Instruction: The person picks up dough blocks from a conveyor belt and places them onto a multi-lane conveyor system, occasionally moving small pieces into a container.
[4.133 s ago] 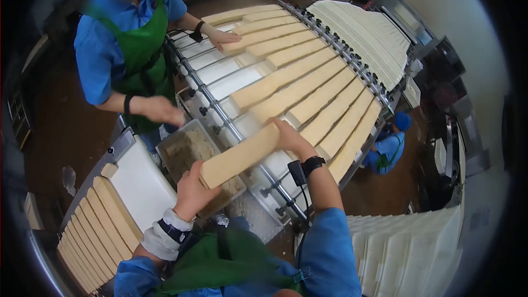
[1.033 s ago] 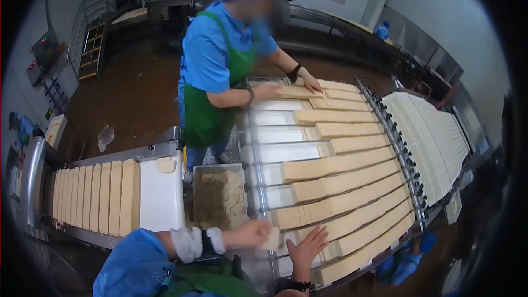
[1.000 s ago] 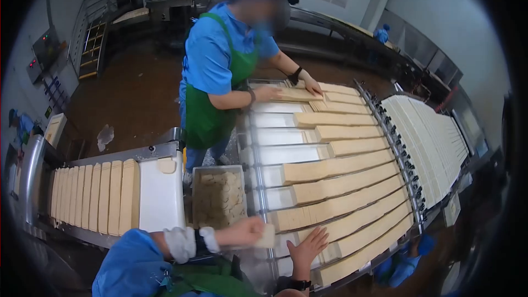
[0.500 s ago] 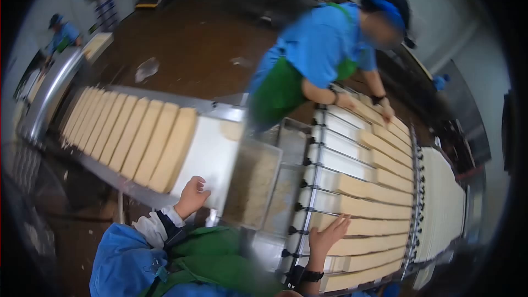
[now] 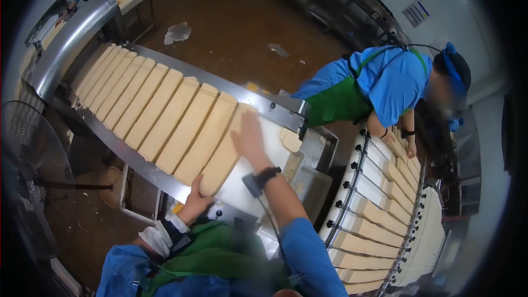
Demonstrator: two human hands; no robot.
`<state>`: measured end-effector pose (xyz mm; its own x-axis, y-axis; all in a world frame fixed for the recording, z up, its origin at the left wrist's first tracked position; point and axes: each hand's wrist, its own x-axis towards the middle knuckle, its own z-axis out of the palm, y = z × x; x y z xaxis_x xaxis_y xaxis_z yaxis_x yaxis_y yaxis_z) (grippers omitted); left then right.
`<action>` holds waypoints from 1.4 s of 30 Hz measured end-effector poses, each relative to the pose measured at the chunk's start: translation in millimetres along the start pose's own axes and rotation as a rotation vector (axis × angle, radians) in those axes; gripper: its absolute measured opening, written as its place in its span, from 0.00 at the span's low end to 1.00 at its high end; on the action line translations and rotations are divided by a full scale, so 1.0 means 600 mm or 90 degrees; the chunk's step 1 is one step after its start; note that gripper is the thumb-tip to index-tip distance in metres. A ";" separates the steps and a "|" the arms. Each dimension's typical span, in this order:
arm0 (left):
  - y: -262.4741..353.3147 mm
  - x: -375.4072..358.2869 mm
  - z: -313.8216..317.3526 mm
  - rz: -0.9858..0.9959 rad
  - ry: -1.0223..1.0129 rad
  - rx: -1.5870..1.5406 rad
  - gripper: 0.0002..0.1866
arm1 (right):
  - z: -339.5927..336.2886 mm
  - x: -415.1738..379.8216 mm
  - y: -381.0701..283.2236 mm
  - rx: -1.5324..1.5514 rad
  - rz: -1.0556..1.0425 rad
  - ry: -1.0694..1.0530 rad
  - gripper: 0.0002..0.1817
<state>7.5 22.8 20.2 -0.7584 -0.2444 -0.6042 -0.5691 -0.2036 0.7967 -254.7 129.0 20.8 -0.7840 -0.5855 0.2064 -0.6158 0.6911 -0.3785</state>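
Fingers apart, the left hand (image 5: 194, 203) touches the slab's (image 5: 223, 157) seven-o'clock end. The right hand (image 5: 251, 138), also spread, touches its one-o'clock end.

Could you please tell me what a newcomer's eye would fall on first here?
Probably the long pale pieces lying side by side on the white belt at left, with the left hand at the nearest one's near end and the right hand towards its far end. Next, perhaps, the co-worker in blue and green bending over the second conveyor at right.
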 end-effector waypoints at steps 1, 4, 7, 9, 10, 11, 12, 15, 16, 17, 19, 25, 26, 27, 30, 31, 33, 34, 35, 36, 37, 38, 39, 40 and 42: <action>0.007 0.005 -0.008 -0.016 -0.024 0.027 0.52 | 0.016 0.018 -0.001 -0.033 -0.004 0.022 0.39; 0.035 0.011 -0.028 -0.083 -0.106 0.015 0.53 | 0.048 0.037 0.001 -0.038 0.084 -0.032 0.41; 0.032 0.026 -0.037 -0.113 -0.168 -0.083 0.54 | 0.064 0.013 -0.004 -0.098 0.111 -0.029 0.41; 0.041 0.031 -0.041 -0.117 -0.205 -0.090 0.54 | 0.063 0.002 -0.006 -0.104 0.125 -0.042 0.40; 0.046 0.033 -0.046 -0.118 -0.224 -0.093 0.54 | 0.061 -0.003 -0.010 -0.107 0.132 -0.047 0.40; 0.050 0.035 -0.051 -0.136 -0.238 -0.097 0.55 | 0.065 -0.007 -0.014 -0.135 0.117 -0.016 0.39; 0.056 0.036 -0.053 -0.152 -0.252 -0.102 0.55 | 0.066 -0.009 -0.018 -0.165 0.101 0.015 0.38; 0.062 0.042 -0.047 -0.177 -0.264 -0.152 0.56 | 0.048 0.017 -0.013 -0.107 0.122 0.031 0.35; 0.062 0.042 -0.045 -0.182 -0.266 -0.168 0.56 | 0.035 0.029 -0.012 -0.061 0.145 0.027 0.34; 0.063 0.042 -0.042 -0.190 -0.269 -0.153 0.56 | 0.030 0.040 -0.009 -0.089 0.165 0.007 0.33; 0.070 0.035 -0.038 -0.200 -0.273 -0.120 0.56 | 0.024 0.067 -0.008 -0.139 0.204 -0.026 0.30; 0.069 0.043 0.000 -0.132 -0.209 -0.048 0.46 | -0.024 0.025 0.038 -0.164 0.257 -0.024 0.30; 0.061 0.053 0.005 -0.087 -0.240 0.026 0.46 | -0.041 0.006 0.055 -0.181 0.280 -0.039 0.32; 0.047 0.071 0.008 -0.044 -0.271 0.102 0.46 | -0.063 -0.021 0.075 -0.195 0.307 -0.054 0.34; 0.058 0.086 0.020 0.155 -0.257 0.426 0.49 | -0.142 -0.098 0.120 -0.019 0.489 -0.100 0.44; 0.065 0.085 0.027 0.237 -0.230 0.544 0.51 | -0.168 -0.128 0.131 0.080 0.560 -0.113 0.48; 0.088 0.087 0.041 0.223 -0.243 0.626 0.52 | -0.211 -0.199 0.146 0.088 0.460 -0.168 0.54; 0.095 0.086 0.046 0.214 -0.247 0.668 0.52 | -0.220 -0.237 0.149 0.094 0.409 -0.197 0.58; 0.089 0.088 0.051 0.236 -0.212 0.699 0.49 | -0.200 -0.280 0.167 0.153 0.313 -0.155 0.60; 0.083 0.087 0.054 0.244 -0.192 0.710 0.49 | -0.199 -0.308 0.160 0.116 0.318 -0.176 0.59; 0.082 0.089 0.057 0.257 -0.181 0.724 0.48 | -0.195 -0.332 0.148 0.078 0.332 -0.194 0.57; 0.077 0.096 0.063 0.272 -0.179 0.742 0.47 | -0.187 -0.363 0.134 0.044 0.355 -0.212 0.56; 0.043 0.113 0.061 0.319 -0.124 0.773 0.44 | -0.176 -0.393 0.114 0.054 0.398 -0.128 0.50; 0.045 0.114 0.064 0.334 -0.145 0.753 0.44 | -0.172 -0.415 0.094 0.019 0.425 -0.088 0.47; 0.077 0.095 0.090 0.352 -0.188 0.711 0.42 | -0.194 -0.458 0.048 -0.056 0.481 -0.022 0.42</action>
<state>-79.0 50.6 23.7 -0.9382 0.2066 -0.2777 -0.0044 0.7950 0.6065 -66.4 359.2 58.0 -0.9929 0.0486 -0.1088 0.0823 0.9399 -0.3315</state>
